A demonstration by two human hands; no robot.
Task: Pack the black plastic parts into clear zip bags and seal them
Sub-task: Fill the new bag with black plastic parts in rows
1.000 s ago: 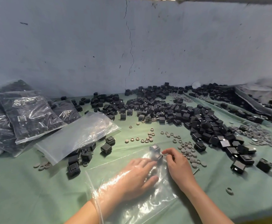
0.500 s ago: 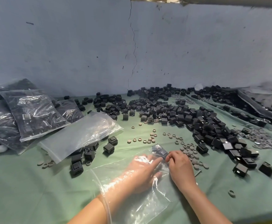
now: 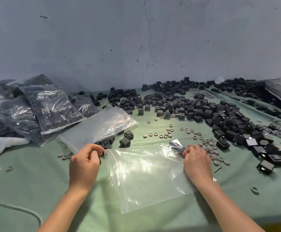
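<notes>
Packing, early stage: left hand and right hand pinch the far corners of a clear zip bag on the bench, one black part apparently inside; more from the pile should follow.

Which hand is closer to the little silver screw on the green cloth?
The right hand. The little silver screw lies just to its right; the left hand is far across the clear plastic zip bag.

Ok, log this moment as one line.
left hand: pinches left corner of clear zip bag | right hand: pinches its right corner | black part: inside, by right hand | seal: cannot tell
</notes>
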